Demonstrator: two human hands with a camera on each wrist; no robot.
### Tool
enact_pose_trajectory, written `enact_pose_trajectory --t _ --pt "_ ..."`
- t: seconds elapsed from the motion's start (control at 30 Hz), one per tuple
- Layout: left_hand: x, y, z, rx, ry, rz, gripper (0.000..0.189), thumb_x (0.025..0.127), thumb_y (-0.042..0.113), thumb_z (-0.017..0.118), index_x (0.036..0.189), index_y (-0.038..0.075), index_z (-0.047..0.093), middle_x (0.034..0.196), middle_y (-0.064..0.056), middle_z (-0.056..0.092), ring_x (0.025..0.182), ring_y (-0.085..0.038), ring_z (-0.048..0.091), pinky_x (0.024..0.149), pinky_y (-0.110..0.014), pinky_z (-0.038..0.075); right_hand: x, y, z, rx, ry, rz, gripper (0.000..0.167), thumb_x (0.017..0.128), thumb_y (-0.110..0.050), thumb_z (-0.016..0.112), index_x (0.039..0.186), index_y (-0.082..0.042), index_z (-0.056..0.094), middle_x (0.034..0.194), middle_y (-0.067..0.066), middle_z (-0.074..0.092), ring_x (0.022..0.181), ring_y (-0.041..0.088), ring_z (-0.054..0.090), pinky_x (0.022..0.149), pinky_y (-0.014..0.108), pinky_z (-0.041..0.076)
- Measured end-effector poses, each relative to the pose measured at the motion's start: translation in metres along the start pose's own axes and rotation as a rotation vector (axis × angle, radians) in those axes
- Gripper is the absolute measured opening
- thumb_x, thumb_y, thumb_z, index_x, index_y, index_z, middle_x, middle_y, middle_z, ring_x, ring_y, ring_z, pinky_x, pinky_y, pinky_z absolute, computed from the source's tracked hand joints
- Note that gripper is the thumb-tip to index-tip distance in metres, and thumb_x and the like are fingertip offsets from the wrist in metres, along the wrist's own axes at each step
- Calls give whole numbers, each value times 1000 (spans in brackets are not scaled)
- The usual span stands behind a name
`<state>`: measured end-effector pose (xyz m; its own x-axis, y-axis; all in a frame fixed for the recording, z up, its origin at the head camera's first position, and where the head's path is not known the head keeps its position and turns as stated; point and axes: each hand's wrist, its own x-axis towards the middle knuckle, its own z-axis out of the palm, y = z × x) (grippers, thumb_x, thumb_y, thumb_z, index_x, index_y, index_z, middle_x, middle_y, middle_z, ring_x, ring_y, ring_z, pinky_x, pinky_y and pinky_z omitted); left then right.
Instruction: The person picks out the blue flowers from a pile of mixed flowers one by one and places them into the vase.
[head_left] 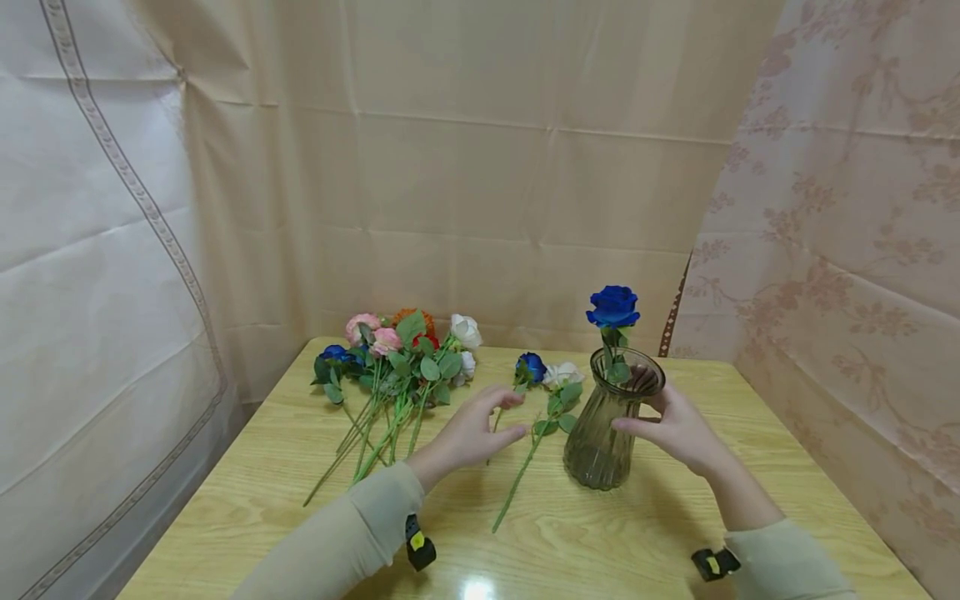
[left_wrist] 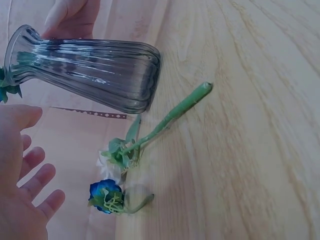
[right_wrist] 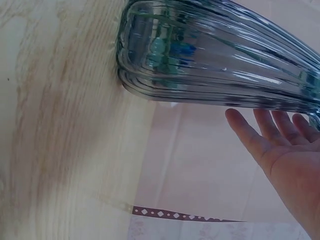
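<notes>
Because its straight fingers (right_wrist: 245, 130) just touch the vase (head_left: 600, 454), the right hand (head_left: 688, 433) seems not to squeeze it; the left hand (head_left: 468, 429) holds nothing. The vase stands on the table (head_left: 570, 550) with a blue rose (head_left: 613, 308) inside. It's probably hard, slippery glass that can break, so hold its narrow neck (head_left: 618, 406) gently. More flowers (head_left: 386, 341) lie nearby. I can't read any writing.

One vase (head_left: 596, 454) and at least ten flowers (head_left: 386, 341) share one table (head_left: 585, 542).

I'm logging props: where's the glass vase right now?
In the head view, the glass vase stands on the table, right of centre, between a lying white flower and the right hand.
</notes>
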<state>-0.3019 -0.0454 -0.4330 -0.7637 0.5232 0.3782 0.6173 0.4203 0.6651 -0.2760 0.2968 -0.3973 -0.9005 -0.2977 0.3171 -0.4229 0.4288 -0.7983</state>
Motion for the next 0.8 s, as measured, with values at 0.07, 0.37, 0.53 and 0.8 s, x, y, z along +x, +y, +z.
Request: enact_pose_trajectory --t 0.07,0.37,0.53,0.8 --pt "-1 -1 0 -11 -2 -3 40 98 30 71 134 16 60 135 -5 59 123 -28 55 100 -52 47 0 1 2 11 -1 12 82 89 -21 83 155 -13 36 149 18 47 136 43 44 97 62 47" --pt "-4 -3 -2 -16 -9 -26 39 98 28 71 134 16 60 135 -5 59 123 -25 55 102 -51 46 -2 4 6 2 9 32 79 90 -23 81 154 -12 38 150 20 47 135 47 45 95 66 47" --pt "-4 -5 -4 9 4 -43 40 98 34 71 134 20 60 130 3 60 122 -23 56 96 -46 49 -2 3 6 -23 7 42 77 92 -24 80 155 -10 38 150 23 47 136 49 43 97 67 45" --pt "1 3 -16 25 28 -44 43 98 32 72 136 17 59 132 1 59 121 -22 56 98 -47 48 -3 1 6 -29 5 61 76 92 -26 79 155 -10 39 151 23 46 138 49 41 98 67 44"
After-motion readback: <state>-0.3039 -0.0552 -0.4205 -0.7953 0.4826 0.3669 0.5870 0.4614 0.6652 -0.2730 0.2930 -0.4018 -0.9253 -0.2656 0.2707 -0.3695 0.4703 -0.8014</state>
